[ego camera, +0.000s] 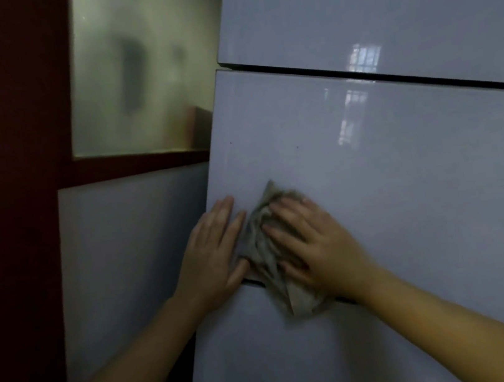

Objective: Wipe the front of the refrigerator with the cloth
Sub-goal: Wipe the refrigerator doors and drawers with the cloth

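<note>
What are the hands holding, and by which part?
Nothing is gripped. The right hand presses flat on the middle of the cloth, against the fridge. The left hand lies flat on the fridge beside it.

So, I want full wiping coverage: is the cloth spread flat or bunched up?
Bunched: the cloth shows crumpled folds under the right hand, pressed on the refrigerator door.

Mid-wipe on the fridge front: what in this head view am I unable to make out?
Head view, all items:
Much of the cloth is hidden under the right hand.
Part of the door seam there is covered by the cloth and that hand.
The refrigerator is cut off by the top, right and bottom edges.
Shapes behind the frosted pane are blurred.
The dark specks on the door are too small to identify.
</note>
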A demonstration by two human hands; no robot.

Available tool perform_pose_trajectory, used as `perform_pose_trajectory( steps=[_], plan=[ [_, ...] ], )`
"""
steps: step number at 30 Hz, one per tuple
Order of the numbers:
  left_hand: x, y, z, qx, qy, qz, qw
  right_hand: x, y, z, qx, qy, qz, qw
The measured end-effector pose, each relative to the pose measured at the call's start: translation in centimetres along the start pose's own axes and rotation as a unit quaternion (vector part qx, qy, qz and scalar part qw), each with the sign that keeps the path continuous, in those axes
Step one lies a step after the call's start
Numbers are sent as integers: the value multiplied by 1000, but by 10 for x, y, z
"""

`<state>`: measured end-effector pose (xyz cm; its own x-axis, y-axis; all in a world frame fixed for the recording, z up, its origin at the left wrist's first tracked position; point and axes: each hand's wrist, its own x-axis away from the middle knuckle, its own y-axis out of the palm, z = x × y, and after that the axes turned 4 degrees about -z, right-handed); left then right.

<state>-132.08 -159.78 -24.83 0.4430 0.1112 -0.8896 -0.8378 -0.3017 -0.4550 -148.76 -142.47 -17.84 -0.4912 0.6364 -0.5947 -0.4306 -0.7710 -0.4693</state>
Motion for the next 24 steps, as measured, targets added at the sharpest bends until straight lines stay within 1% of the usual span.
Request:
perform_pose_trajectory(
  steps=[2,4,6,8,11,13,16,19,21,24],
  plan=[
    [1,2,1,6,-3,5,1000,28,2,-3,9,-28,-25,999],
    [0,2,1,11,-4,23,1000,45,-7,10,24,-35,-30,999],
    [0,4,0,10,2,36,999,48,-25,32,41,-8,-11,999],
    [-1,8,-1,7,-2,48,999,36,-47,62,60,38,23,997],
    [-3,13,1,7,-16,65,998,-2,-71,97,80,100,64,990],
    [-3,15,3,4,-17,78,997,-34,-72,105,75,119,87,986],
    [-5,18,5,5,-15,96,995,-86,-60,94,55,109,92,988],
    [-5,20,7,8,-21,98,995,-121,-41,69,53,77,68,993],
    [-5,20,7,10,-25,98,995,-124,-31,57,53,60,54,995],
    [-6,18,8,17,-24,96,995,-99,-29,53,48,47,47,997]
  ],
)
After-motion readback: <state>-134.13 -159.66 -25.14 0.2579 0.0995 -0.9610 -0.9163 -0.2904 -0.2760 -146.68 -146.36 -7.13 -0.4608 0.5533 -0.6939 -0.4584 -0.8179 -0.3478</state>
